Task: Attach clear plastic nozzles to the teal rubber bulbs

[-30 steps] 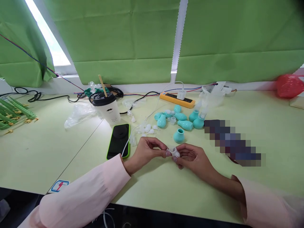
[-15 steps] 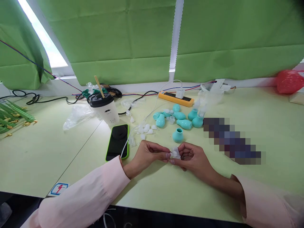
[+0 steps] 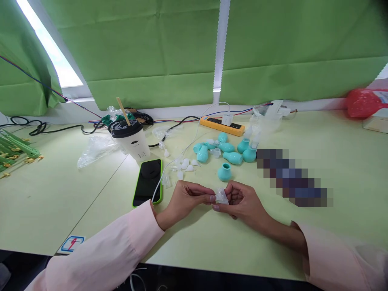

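Note:
Between my hands, low over the table, is a small clear plastic fitting (image 3: 222, 196). My left hand (image 3: 192, 199) pinches its left end between thumb and fingertips. My right hand (image 3: 242, 200) grips the other side with curled fingers, which partly cover it. Just beyond stands a turquoise rubber bulb (image 3: 224, 173) with its open neck up. Several more turquoise bulbs (image 3: 233, 158) lie behind it, and two at the right stand with clear tubes (image 3: 255, 140) in their necks. Small white and clear plastic pieces (image 3: 185, 163) are scattered to the left of them.
A phone (image 3: 148, 182) in a green case lies left of my hands, with a white cable across it. Behind it stands a lidded paper cup (image 3: 135, 145) with a straw. An orange power strip (image 3: 222, 126) and plastic bags (image 3: 266, 119) line the back. A pixelated patch covers the right.
The view has shifted slightly. The clear fitting has turned a little between my fingers, and both hands keep their hold on it.

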Tool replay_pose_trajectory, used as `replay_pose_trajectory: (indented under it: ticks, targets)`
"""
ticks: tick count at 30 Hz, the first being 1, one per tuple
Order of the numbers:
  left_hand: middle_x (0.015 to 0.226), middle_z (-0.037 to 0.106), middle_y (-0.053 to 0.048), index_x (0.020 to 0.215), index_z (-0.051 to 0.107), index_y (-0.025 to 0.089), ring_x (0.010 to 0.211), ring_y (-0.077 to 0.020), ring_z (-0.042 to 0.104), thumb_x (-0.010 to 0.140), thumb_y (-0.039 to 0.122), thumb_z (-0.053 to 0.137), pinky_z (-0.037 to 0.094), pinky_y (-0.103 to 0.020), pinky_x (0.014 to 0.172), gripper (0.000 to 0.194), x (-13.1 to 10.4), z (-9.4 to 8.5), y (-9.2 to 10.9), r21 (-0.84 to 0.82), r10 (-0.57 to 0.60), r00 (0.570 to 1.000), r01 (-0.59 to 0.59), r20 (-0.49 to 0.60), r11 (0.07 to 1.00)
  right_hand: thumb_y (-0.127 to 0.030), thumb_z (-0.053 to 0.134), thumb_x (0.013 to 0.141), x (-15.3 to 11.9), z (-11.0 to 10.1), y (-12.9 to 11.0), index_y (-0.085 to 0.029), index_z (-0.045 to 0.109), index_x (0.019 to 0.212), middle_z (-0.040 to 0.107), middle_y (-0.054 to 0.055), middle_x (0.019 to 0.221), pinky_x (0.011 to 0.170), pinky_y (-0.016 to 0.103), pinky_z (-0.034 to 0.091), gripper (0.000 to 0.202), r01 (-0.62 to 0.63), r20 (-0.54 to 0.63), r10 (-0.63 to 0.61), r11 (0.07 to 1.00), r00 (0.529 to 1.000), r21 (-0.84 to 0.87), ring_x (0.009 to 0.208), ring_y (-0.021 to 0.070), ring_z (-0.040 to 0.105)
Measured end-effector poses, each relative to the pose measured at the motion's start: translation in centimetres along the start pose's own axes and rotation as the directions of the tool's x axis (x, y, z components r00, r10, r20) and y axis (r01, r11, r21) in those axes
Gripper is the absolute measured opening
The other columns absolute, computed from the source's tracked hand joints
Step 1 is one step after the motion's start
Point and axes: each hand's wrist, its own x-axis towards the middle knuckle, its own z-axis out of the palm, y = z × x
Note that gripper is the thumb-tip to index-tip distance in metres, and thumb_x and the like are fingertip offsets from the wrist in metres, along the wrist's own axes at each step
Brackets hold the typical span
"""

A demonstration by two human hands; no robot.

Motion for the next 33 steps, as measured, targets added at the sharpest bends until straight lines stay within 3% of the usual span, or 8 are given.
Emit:
replay_pose_trajectory:
  ticks: [9, 19, 27, 33]
  targets:
    - [0.056, 0.061, -0.002, 0.065, 0.066, 0.011, 0.051, -0.0094, 0.053, 0.06, 0.024, 0.066, 0.044, -0.02, 0.05, 0.014, -0.07, 0.15, 0.46, 0.045, 0.027, 0.996, -0.031, 0.089, 0.999, -0.035, 0.076, 0.042, -0.16, 0.32, -0.36, -0.018, 0.039, 0.058, 0.045, -0.007, 0.046, 0.034, 0.019, 0.031, 0.043, 0.013, -0.04, -0.015, 0.999, 0.999, -0.031, 0.037, 0.0043, 0.036]
    - [0.062, 0.063, -0.005, 0.065, 0.065, 0.01, 0.055, -0.0121, 0.056, 0.059, 0.025, 0.066, 0.046, -0.022, 0.053, 0.017, -0.17, 0.06, 0.63, 0.08, 0.0, 0.997, -0.006, 0.076, 0.997, -0.038, 0.075, 0.042, -0.19, 0.52, -0.4, -0.019, 0.039, 0.058, 0.045, -0.007, 0.045, 0.034, 0.019, 0.03, 0.044, -0.001, -0.028, 0.0, 0.999, 1.0, -0.037, 0.037, 0.0047, 0.036]
    - [0.062, 0.062, -0.005, 0.063, 0.064, 0.01, 0.056, -0.0113, 0.054, 0.062, 0.023, 0.064, 0.044, -0.02, 0.052, 0.014, -0.3, 0.08, 0.68, 0.114, 0.046, 0.995, -0.056, 0.086, 0.992, -0.033, 0.075, 0.045, -0.08, 0.33, -0.2, -0.019, 0.039, 0.058, 0.043, -0.007, 0.047, 0.036, 0.019, 0.03, 0.041, 0.027, -0.032, -0.029, 0.998, 0.999, -0.059, 0.039, 0.005, 0.036]
    - [0.061, 0.061, -0.004, 0.065, 0.063, 0.009, 0.056, -0.0112, 0.055, 0.061, 0.022, 0.065, 0.044, -0.021, 0.053, 0.014, -0.35, 0.13, 0.61, 0.09, 0.015, 0.997, -0.022, 0.073, 0.996, -0.031, 0.074, 0.047, -0.04, 0.24, 0.18, -0.018, 0.04, 0.06, 0.043, -0.007, 0.048, 0.038, 0.019, 0.03, 0.039, 0.053, -0.018, -0.055, 0.995, 0.998, -0.088, 0.043, 0.0054, 0.036]
